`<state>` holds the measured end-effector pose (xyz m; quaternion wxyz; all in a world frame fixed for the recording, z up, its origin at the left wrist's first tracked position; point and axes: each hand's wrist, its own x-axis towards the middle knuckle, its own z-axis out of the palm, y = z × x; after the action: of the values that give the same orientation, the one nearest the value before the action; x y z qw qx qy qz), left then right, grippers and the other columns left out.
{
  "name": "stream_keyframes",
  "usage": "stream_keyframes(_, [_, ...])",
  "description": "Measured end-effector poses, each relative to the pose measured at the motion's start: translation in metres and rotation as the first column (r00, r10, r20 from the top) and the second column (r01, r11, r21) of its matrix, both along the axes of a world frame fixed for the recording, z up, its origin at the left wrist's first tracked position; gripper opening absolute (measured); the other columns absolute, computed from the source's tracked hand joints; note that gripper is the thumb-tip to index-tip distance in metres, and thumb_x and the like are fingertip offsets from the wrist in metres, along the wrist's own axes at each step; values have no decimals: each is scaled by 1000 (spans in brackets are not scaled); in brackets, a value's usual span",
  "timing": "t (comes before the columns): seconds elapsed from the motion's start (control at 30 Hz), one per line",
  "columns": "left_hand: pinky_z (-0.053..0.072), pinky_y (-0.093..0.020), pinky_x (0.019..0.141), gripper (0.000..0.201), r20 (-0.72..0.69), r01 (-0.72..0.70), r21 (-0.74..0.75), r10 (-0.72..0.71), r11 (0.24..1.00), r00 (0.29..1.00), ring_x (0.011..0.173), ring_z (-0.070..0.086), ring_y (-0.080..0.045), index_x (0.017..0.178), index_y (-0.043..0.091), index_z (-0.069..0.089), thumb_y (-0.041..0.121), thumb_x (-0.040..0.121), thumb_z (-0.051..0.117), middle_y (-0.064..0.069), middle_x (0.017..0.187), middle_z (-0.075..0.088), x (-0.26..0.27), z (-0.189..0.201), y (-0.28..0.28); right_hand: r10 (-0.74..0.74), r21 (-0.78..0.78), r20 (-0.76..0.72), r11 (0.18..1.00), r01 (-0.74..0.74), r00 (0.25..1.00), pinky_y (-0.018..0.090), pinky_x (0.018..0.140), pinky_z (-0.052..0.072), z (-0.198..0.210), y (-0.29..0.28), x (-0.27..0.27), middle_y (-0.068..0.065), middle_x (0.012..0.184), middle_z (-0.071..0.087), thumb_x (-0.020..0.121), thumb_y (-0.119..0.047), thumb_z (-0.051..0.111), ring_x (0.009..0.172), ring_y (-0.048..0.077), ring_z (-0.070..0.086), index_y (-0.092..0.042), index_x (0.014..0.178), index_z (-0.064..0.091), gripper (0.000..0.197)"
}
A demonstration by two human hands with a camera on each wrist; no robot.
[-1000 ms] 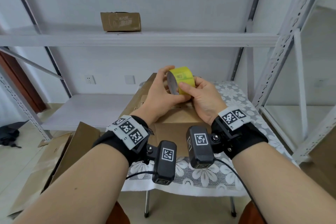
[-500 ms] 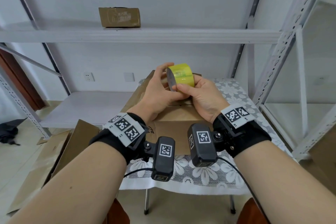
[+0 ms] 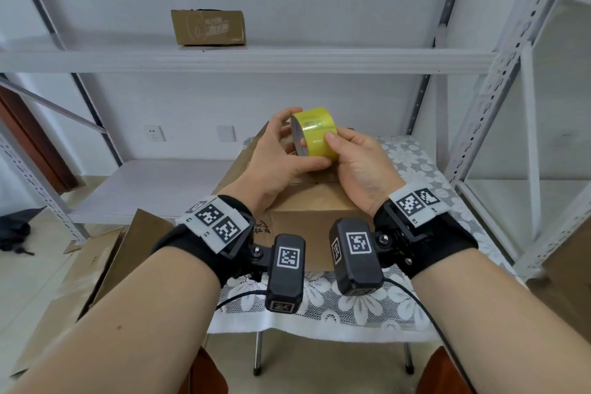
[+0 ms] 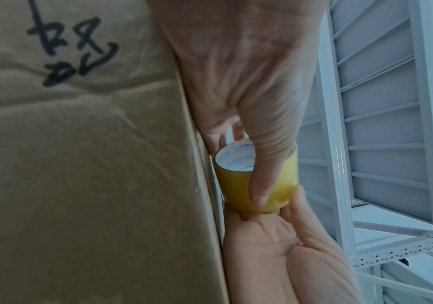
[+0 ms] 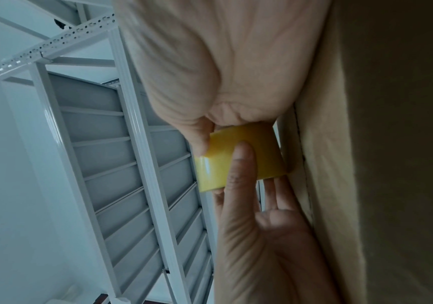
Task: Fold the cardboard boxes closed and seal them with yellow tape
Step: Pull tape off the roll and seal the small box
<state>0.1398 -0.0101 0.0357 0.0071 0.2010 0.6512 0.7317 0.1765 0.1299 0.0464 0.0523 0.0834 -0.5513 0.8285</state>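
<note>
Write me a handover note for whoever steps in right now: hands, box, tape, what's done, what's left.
Left hand: grips the yellow tape roll, thumb under it.
Right hand: holds the roll's other side, thumb on its face.
Roll is held just above the cardboard box on the lace-covered table.
Done: box flaps look folded shut. No tape visible on the seam.
Left: find the tape end, pull a strip, seal the seam. Flat cardboard lies on the floor left; another box sits on the shelf.

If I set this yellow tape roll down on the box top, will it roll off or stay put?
Set on its curved side, the yellow tape roll would likely roll, being a smooth cylinder. Laid on a flat end, it should sit still on the cardboard box. Its glossy face looks somewhat slippery, though both the left hand and right hand grip it.
</note>
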Motion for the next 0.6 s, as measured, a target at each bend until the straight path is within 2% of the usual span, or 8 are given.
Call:
stream_keyframes(0.07, [56,-33,89,89,-4,-8,-9,8,1000,1000,110,65,-21,128,31,49,-1,56,89,-5,132,55,1,0,0,-40,-28,22,999,40,999,44,93,49,0,-1,-2,19,95,68,96,-13,52,91,28,64,-4,93,70,20])
stream_keyframes(0.17, [55,-23,82,88,-26,-41,-24,41,999,999,108,65,-18,130,27,47,-6,59,87,-6,129,55,0,0,1,-65,-31,14,997,66,998,40,88,51,0,-1,-2,12,83,71,96,-11,52,82,22,66,-9,79,72,27])
stream_keyframes(0.27, [55,-25,84,91,-41,-66,-41,64,997,997,109,65,-18,131,27,47,0,56,91,-6,129,56,-1,-1,2,-32,-50,3,998,32,999,38,90,50,1,0,-1,12,90,70,97,-6,46,88,23,65,-5,90,69,24])
stream_keyframes(0.37, [56,-29,88,92,-46,-81,-57,78,995,996,110,64,-19,131,28,46,4,54,92,-5,128,56,-1,-2,2,-15,-65,13,998,16,1000,41,97,47,2,0,-2,18,102,67,97,-2,42,100,28,61,0,102,65,24])
stream_keyframes(0.4, [56,-31,89,92,-48,-88,-61,85,994,995,110,64,-19,130,29,46,6,54,93,-4,128,56,-1,-2,2,-3,-70,10,998,4,1000,40,95,48,3,0,-1,19,103,66,97,-1,39,100,28,61,1,104,64,26])
stream_keyframes(0.47, [55,-36,93,93,-48,-110,-60,107,992,993,109,65,-19,129,32,46,12,52,93,-3,128,55,0,-1,3,1,-94,6,996,0,1000,34,84,53,5,2,1,17,99,68,93,3,34,93,25,64,0,107,63,32])
stream_keyframes(0.53, [55,-41,94,93,-39,-136,-45,134,990,990,109,65,-20,128,33,45,17,50,93,-3,126,56,0,-1,3,-93,-95,-4,991,92,996,29,76,54,6,2,2,13,91,68,89,10,34,85,21,65,-5,112,60,37])
stream_keyframes(0.6, [54,-42,94,93,-38,-160,-44,159,986,987,109,65,-19,128,34,45,24,49,93,-4,125,57,-1,-1,3,-247,12,-74,969,248,966,28,75,54,3,1,2,8,87,68,88,12,45,83,18,64,-12,113,60,38])
